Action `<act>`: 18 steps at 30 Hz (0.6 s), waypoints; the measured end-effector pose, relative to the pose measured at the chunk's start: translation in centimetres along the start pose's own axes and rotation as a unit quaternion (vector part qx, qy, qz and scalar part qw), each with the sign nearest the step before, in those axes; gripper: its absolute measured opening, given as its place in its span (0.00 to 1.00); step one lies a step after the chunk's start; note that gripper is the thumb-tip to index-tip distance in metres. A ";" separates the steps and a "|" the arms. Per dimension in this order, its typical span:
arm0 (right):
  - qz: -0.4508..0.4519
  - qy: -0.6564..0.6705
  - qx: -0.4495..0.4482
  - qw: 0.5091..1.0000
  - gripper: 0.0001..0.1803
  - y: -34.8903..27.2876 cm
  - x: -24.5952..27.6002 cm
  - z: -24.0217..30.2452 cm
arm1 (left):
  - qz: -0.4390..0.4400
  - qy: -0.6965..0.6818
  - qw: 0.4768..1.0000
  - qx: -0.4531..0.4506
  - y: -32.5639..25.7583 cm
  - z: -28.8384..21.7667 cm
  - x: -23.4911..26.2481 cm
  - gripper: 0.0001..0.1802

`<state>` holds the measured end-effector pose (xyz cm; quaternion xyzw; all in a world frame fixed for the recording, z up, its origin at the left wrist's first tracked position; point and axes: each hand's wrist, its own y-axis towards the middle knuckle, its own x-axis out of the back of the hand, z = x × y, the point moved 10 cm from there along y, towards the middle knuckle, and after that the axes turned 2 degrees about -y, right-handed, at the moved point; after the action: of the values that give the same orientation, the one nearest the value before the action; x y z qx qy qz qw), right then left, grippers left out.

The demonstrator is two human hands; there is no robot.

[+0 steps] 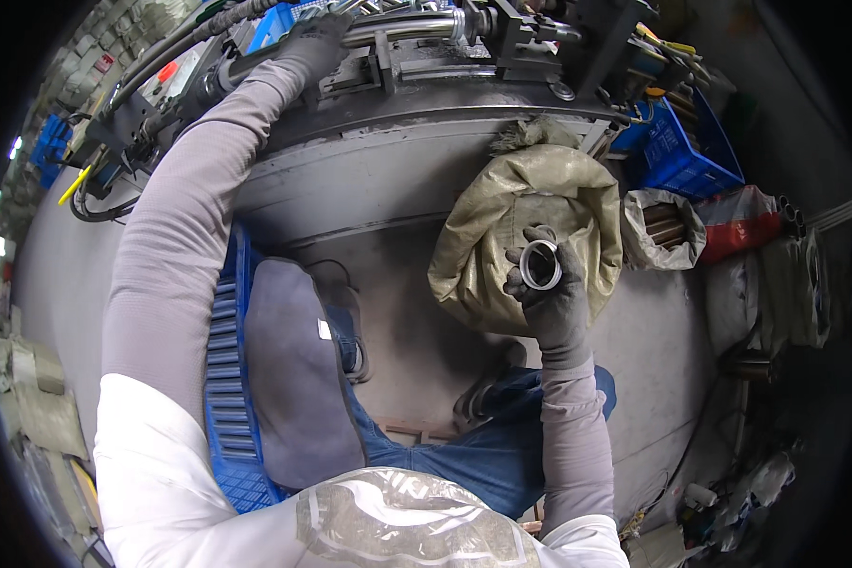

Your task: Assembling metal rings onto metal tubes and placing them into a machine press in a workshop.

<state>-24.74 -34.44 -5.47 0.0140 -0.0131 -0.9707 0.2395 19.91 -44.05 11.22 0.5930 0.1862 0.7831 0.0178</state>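
Observation:
In a grey glove, my left hand [314, 49] reaches up to the machine [530, 47] at the top. It closes over the left end of a shiny metal tube [402, 30] lying along the machine; some of its fingertips are hidden. My right hand [560, 308], also gloved, has its fingers wrapped round a metal pipe piece [552, 281]. Its round open end faces up, so its length cannot be seen. Below that hand lies a tan woven sack [473, 256], its mouth rolled down, against the front of the bench.
A blue crate [225, 478] of tubes stands by my left side, partly under a grey pad [298, 379]. On the right are a blue bin [691, 156], a white sack [634, 237] of brown pipes and a red sack [738, 222]. A yellow-handled tool [74, 186] sticks out at left.

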 end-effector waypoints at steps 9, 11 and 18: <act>0.008 0.084 -0.019 0.996 0.23 1.0 -1.3 -2.2 | -0.213 -0.165 0.956 -0.113 -26.6 1.4 5.1 0.24; 0.035 0.274 -0.080 0.958 0.28 1.5 0.7 -4.6 | -0.141 -0.155 0.978 -0.005 -34.9 6.8 0.6 0.22; 0.007 -0.038 -0.081 0.996 0.25 0.8 -0.7 -5.3 | 0.238 -0.018 0.959 0.156 -80.2 13.5 -19.2 0.17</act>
<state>-23.60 -34.94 -10.73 -0.0424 0.0563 -0.9668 0.2455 22.79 29.44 -28.52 0.6298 0.1588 0.7152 -0.2582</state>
